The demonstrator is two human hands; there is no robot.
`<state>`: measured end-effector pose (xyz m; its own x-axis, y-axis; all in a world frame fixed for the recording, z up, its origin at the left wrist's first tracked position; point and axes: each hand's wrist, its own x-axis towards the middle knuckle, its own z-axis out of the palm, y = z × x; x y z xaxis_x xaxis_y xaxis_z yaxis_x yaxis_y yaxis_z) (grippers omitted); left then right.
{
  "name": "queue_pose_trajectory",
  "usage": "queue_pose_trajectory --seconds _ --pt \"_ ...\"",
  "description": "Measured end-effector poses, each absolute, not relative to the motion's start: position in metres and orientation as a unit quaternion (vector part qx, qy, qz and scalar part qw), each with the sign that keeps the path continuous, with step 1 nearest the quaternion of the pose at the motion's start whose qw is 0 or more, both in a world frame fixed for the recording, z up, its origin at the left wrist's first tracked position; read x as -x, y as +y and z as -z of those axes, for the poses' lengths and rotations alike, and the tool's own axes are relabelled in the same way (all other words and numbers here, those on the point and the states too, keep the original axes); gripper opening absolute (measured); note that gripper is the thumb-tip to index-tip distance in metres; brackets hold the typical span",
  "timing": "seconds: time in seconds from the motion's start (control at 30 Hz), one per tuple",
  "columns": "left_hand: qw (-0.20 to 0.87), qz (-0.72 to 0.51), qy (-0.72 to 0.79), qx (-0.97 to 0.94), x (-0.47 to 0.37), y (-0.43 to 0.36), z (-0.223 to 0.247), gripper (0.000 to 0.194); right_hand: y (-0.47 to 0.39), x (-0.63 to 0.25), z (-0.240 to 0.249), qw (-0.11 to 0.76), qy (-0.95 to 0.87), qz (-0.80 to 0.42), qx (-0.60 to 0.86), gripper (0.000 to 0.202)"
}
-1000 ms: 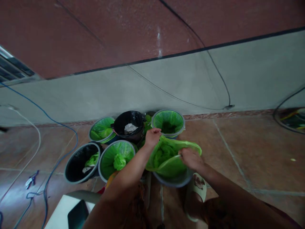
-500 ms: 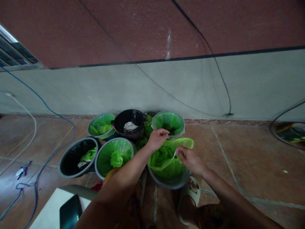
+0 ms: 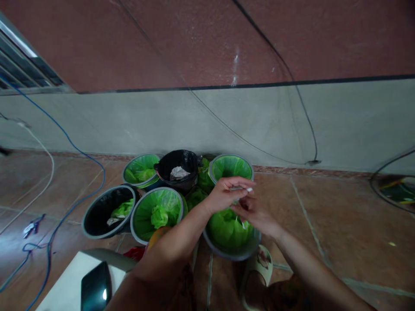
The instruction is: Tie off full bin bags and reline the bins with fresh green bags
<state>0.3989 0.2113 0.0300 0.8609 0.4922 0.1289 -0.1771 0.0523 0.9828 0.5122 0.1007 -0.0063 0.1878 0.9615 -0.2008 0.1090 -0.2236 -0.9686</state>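
Observation:
My left hand [image 3: 228, 194] and my right hand [image 3: 257, 214] are close together above the front right bin [image 3: 223, 254], a dark bin with a green plastic liner [image 3: 228, 231] bunched inside. A small white piece [image 3: 249, 190] shows at the fingertips of my left hand, its thumb and forefinger pinched. Below the curled fingers of my right hand hangs a thin white strip [image 3: 240, 221]; what it belongs to is hidden. Where the fingers overlap, I cannot tell whether both hands hold the same piece.
Several more bins stand to the left and behind, including a green-lined bin [image 3: 155, 216] and a black-lined bin [image 3: 178, 166]. A phone [image 3: 96, 285] lies on a white surface [image 3: 65, 280] at lower left. A blue cable [image 3: 69, 140] crosses the tiled floor beside keys [image 3: 34, 226].
My hands have come together; my left moved right and my right rose slightly left. The liner edge that stood up beside my right hand now lies lower in the bin.

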Motion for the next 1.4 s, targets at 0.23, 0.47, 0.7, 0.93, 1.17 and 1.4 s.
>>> queue_pose_trajectory --seconds 0.23,0.47,0.7,0.93,1.17,1.4 --pt "0.593 -0.212 0.292 -0.72 -0.411 0.216 0.014 0.03 0.105 -0.524 -0.009 0.509 -0.381 -0.434 0.638 0.046" --pt "0.64 -0.067 0.185 -0.743 -0.411 0.203 0.052 0.027 0.096 -0.557 -0.027 0.672 -0.212 -0.464 0.537 0.032" --pt "0.577 -0.106 0.351 -0.73 -0.416 0.207 0.066 0.032 0.088 -0.581 -0.026 0.707 -0.181 -0.416 0.542 0.031" --pt "0.595 -0.043 0.293 -0.747 -0.419 0.2 0.052 0.022 0.09 -0.556 -0.035 0.599 -0.318 -0.526 0.514 0.027" --pt "0.597 0.113 0.094 -0.789 -0.411 0.202 0.031 0.017 0.111 -0.556 -0.032 0.67 -0.267 -0.494 0.485 0.024" --pt "0.605 0.07 0.181 -0.773 -0.409 0.206 0.039 0.025 0.114 -0.566 -0.002 0.545 -0.219 -0.404 0.702 0.052"
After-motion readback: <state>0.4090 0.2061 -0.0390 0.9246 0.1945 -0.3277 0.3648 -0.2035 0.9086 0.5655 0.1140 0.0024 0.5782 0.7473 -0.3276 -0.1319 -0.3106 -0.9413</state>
